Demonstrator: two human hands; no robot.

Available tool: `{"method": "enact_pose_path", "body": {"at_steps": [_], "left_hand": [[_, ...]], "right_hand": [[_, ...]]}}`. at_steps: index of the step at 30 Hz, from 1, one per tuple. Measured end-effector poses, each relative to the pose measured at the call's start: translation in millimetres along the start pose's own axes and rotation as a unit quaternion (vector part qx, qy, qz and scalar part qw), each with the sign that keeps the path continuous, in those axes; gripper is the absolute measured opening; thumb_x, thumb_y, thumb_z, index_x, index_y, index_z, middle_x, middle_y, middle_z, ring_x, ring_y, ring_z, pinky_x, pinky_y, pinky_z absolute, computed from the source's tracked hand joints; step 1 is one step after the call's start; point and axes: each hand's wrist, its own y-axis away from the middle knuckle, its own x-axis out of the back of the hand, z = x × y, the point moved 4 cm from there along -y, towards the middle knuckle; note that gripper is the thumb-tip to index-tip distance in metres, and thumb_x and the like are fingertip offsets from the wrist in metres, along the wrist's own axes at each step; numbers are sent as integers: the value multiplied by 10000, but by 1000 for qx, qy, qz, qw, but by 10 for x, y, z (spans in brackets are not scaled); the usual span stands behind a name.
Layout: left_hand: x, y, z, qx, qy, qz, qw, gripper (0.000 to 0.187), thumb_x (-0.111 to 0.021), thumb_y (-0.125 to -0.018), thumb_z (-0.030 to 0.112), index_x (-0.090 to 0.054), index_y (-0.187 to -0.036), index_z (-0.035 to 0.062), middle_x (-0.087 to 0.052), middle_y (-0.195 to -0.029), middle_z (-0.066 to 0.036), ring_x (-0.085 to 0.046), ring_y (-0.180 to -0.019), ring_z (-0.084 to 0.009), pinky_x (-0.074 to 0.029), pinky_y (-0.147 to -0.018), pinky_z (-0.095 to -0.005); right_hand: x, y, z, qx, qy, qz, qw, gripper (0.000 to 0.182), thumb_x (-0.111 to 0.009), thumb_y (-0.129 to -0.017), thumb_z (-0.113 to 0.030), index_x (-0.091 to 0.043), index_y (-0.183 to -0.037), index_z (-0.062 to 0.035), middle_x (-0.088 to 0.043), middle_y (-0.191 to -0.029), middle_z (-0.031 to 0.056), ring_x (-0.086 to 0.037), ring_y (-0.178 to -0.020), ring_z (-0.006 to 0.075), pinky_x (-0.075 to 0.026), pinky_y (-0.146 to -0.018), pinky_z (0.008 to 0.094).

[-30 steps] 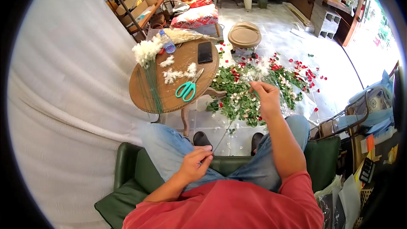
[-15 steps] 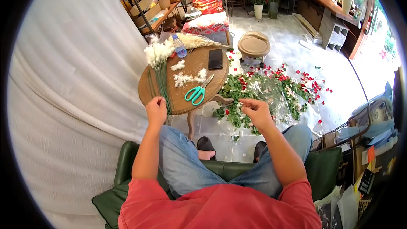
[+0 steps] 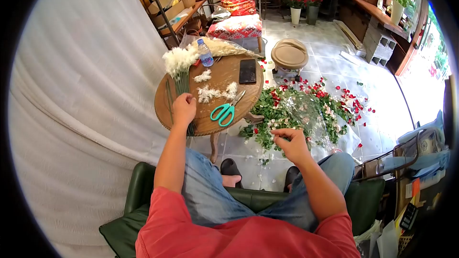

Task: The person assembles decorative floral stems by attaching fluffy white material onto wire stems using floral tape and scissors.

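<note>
My left hand (image 3: pixel 184 109) is over the bundle of long green stems on the round table, its fingers curled round them just below the fluffy cream flower heads (image 3: pixel 180 60). Several stem ends show below the wrist. My right hand (image 3: pixel 292 144) is held in the air beyond the table's edge, thumb and forefinger close together; anything between them is too small to make out. Teal-handled scissors (image 3: pixel 224 113) lie on the table, right of my left hand. Loose white fluff (image 3: pixel 209 93) is scattered beside them.
The wooden table (image 3: pixel 203 126) also bears a water bottle (image 3: pixel 205 53), a black phone (image 3: pixel 247 71) and a wrapped dried bunch (image 3: pixel 224 48). Leaves and red petals (image 3: pixel 282 110) cover the floor beyond. A beige stool (image 3: pixel 289 54) and a patterned chair (image 3: pixel 234 26) stand farther back.
My left hand has moved forward along the stems, closer to the flower heads. My right hand has dropped slightly in view, its fingers still close together.
</note>
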Motion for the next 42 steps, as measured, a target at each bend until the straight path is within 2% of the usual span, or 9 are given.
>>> {"method": "enact_pose_path", "body": {"at_steps": [6,11,13,21,25,27,28,34,42], "left_hand": [[-219,-429,68,-100,7,-28,995,328,-728,-803,133,-701,-1108,16,-672,-985,-182,-662,-897,-338,-527,-818,-409],[-492,-482,-64,-72,-8,-108,992,377,-723,-812,119,-692,-1171,9,-684,-966,-175,-673,-883,-332,-531,-811,-381],[-455,-533,-139,-19,58,-73,995,365,-736,-829,99,-697,-1186,38,-704,-860,-105,-665,-769,-174,-532,-740,-308],[-251,-526,-210,59,386,10,920,141,-665,-928,58,-714,-1026,-31,-669,-779,-12,-579,-642,-69,-462,-592,-219],[-292,-573,-336,60,319,-18,946,172,-704,-892,96,-721,-1030,-7,-677,-814,-33,-622,-686,-151,-502,-637,-279],[-242,-406,-55,-208,-99,128,965,249,-750,-831,158,-726,-1041,25,-671,-865,-68,-642,-775,-269,-530,-723,-375],[-245,-353,110,-183,-61,100,976,260,-768,-782,199,-738,-987,41,-658,-914,-118,-632,-865,-348,-522,-809,-441],[-847,-62,471,-90,-28,-185,978,156,-754,-796,165,-736,-853,22,-665,-880,-145,-654,-816,-317,-527,-771,-404],[-874,-78,484,-85,66,-116,987,137,-696,-878,137,-680,-901,3,-669,-808,-136,-641,-742,-241,-507,-694,-367]], "right_hand": [[-135,-11,29,19,63,-10,998,242,-665,-846,-90,-754,-1055,-6,-755,-932,108,-682,-881,152,-519,-829,294],[-230,-55,58,-7,88,-23,996,223,-677,-845,-101,-753,-1030,-2,-754,-976,122,-693,-937,181,-514,-875,310],[-263,-62,133,-28,100,-27,994,215,-678,-847,-96,-753,-1028,-8,-749,-998,125,-693,-943,195,-509,-885,312],[-484,-77,65,11,103,-72,992,202,-681,-845,-94,-753,-1021,-27,-722,-954,143,-694,-920,249,-515,-849,335],[-522,-76,43,21,120,-73,990,200,-677,-844,-96,-755,-1018,-37,-721,-963,145,-694,-916,268,-517,-847,335],[-519,-78,56,23,121,-65,990,199,-674,-843,-101,-756,-1015,-44,-719,-958,145,-694,-910,278,-520,-840,341],[-516,-73,67,22,121,-64,990,199,-674,-843,-101,-756,-1015,-44,-719,-958,145,-694,-910,278,-520,-840,341],[-544,-40,84,30,131,-69,989,208,-672,-833,-97,-755,-1017,-47,-718,-953,145,-686,-902,286,-524,-823,354],[-494,-28,129,64,135,-52,987,198,-672,-828,-91,-762,-1002,-63,-716,-935,139,-682,-899,294,-525,-806,363]]}}
